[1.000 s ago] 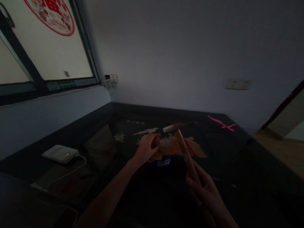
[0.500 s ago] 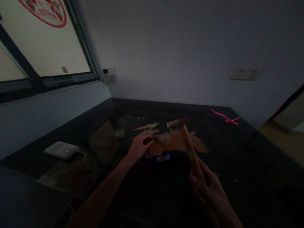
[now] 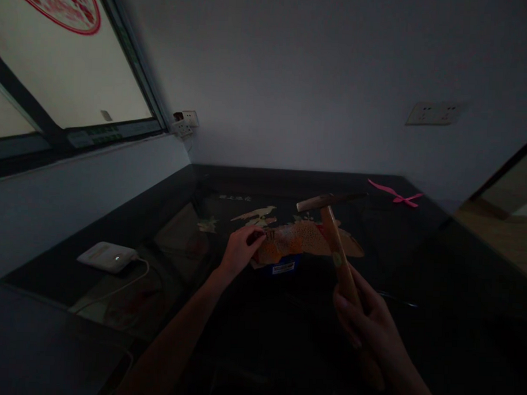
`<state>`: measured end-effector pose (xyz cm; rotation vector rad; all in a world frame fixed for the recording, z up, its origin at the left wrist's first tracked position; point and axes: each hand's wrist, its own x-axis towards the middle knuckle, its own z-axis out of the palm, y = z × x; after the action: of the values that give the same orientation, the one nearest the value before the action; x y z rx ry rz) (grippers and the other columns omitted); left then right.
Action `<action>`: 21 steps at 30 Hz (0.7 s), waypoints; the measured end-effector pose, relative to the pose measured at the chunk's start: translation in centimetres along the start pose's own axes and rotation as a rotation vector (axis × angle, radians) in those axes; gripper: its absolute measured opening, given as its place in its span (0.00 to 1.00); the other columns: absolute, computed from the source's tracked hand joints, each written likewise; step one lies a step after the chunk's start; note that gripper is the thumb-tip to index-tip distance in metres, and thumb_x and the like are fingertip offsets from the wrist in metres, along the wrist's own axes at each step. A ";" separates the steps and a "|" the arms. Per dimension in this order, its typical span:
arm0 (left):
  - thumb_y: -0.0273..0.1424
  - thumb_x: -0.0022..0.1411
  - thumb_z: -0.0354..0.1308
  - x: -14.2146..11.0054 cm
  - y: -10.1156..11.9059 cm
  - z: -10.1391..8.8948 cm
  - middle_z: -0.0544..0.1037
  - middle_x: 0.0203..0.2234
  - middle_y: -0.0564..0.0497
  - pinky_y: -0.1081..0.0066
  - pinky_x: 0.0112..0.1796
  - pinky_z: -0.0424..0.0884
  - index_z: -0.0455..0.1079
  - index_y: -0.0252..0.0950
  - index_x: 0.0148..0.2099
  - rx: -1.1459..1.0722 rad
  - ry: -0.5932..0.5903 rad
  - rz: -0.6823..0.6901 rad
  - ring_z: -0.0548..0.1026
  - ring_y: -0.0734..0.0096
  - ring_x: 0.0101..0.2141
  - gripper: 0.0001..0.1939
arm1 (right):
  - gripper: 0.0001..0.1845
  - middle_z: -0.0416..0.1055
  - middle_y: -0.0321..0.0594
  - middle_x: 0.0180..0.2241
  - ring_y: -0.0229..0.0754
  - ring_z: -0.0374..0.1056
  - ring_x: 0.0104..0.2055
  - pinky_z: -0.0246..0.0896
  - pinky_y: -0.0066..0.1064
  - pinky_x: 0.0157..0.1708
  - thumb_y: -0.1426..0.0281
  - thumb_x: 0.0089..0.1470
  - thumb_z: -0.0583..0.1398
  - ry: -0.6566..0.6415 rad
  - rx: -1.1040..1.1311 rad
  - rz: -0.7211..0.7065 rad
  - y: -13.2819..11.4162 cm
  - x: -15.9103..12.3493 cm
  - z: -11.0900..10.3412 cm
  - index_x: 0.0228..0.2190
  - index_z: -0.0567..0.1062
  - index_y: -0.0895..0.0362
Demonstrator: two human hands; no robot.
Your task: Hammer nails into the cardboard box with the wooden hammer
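My right hand is wrapped round the wooden handle of a hammer, whose metal head is raised above the table's middle. My left hand reaches forward with its fingers pinched on a small dark thing I cannot make out. The pinch sits at the left end of an orange patterned piece lying over a blue box. The room is dim and the fine detail is lost.
The dark glossy table meets the wall at the back and left. A white device with a cable lies at the left. A pink ribbon lies at the far right. A window is on the left wall.
The view has tilted down a little. The hammer has shifted slightly to the right and stays raised. My left hand keeps its pinch at the same spot.
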<state>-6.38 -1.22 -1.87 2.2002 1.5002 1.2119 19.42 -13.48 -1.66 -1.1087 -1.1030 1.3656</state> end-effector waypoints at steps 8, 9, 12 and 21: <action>0.28 0.57 0.60 0.4 0.2 0.2 0.77 0.31 0.51 0.71 0.35 0.70 0.72 0.36 0.37 -0.003 -0.035 -0.001 0.75 0.69 0.32 0.04 | 0.35 0.63 0.28 0.24 0.24 0.51 0.12 0.46 0.18 0.09 0.59 0.50 0.64 0.011 -0.051 0.003 -0.2 0.0 0.1 0.58 0.60 0.46; 0.27 0.57 0.60 0.5 0.2 0.3 0.77 0.30 0.51 0.71 0.35 0.70 0.72 0.36 0.36 0.004 -0.031 0.002 0.75 0.69 0.32 0.03 | 0.35 0.62 0.28 0.24 0.24 0.50 0.12 0.46 0.18 0.09 0.59 0.50 0.64 0.017 -0.058 -0.005 -0.1 0.1 0.0 0.58 0.60 0.46; 0.26 0.56 0.60 0.6 0.1 0.5 0.77 0.29 0.52 0.72 0.33 0.69 0.72 0.36 0.34 0.014 -0.023 0.011 0.74 0.70 0.31 0.02 | 0.35 0.62 0.27 0.23 0.24 0.51 0.12 0.46 0.17 0.09 0.59 0.50 0.64 0.012 -0.053 -0.022 0.1 0.2 0.0 0.58 0.60 0.46; 0.27 0.58 0.59 0.5 -0.5 0.8 0.76 0.30 0.52 0.72 0.33 0.69 0.71 0.36 0.36 -0.025 -0.006 0.051 0.74 0.70 0.31 0.02 | 0.33 0.63 0.27 0.23 0.23 0.50 0.11 0.45 0.16 0.08 0.61 0.51 0.63 -0.012 0.001 -0.051 0.0 0.2 0.2 0.57 0.61 0.45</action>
<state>-6.07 -0.38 -2.39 2.2369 1.4276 1.2313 19.27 -13.32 -1.63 -1.0662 -1.1316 1.3340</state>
